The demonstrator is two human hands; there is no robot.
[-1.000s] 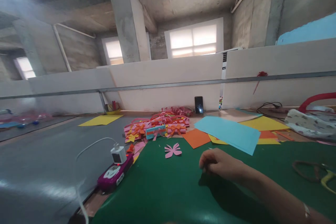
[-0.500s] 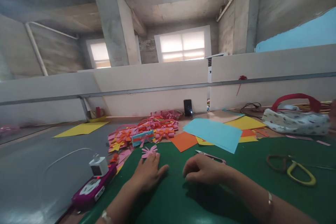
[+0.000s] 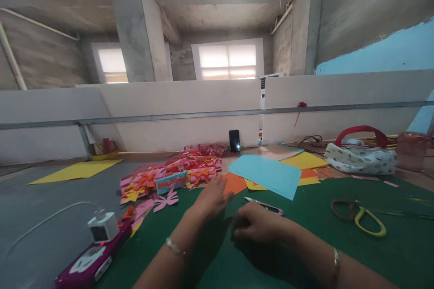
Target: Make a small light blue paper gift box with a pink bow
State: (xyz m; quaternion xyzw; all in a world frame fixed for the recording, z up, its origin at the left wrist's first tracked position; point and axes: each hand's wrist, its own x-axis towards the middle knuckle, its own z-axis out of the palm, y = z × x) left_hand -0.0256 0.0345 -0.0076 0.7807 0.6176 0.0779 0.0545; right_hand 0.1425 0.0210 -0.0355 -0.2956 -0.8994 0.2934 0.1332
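My left hand (image 3: 212, 198) reaches forward over the green mat, fingers stretched out and nothing visible in them. Its fingertips are at the left edge of an orange paper sheet (image 3: 236, 184); whether they touch it I cannot tell. My right hand (image 3: 256, 223) is low over the mat with its fingers curled in, and nothing shows in it. Just beyond its knuckles lies a small pink-handled cutting tool (image 3: 267, 207). Left of my left hand, a pink paper bow (image 3: 166, 201) lies beside a heap of pink and orange paper pieces with bows (image 3: 149, 180).
A light blue sheet (image 3: 266, 172) overlaps yellow sheets (image 3: 305, 160). Scissors with a yellow handle loop (image 3: 371, 223) lie to the right. A phone (image 3: 234, 140) leans on the partition. A purple power strip (image 3: 91, 255) with a white charger is at left, a red-handled fabric basket (image 3: 361, 159) at right.
My left hand has left the pink paper bow and moved forward and right to the orange sheet. The bow now lies by the heap. My right hand stays curled, and the view has shifted slightly.
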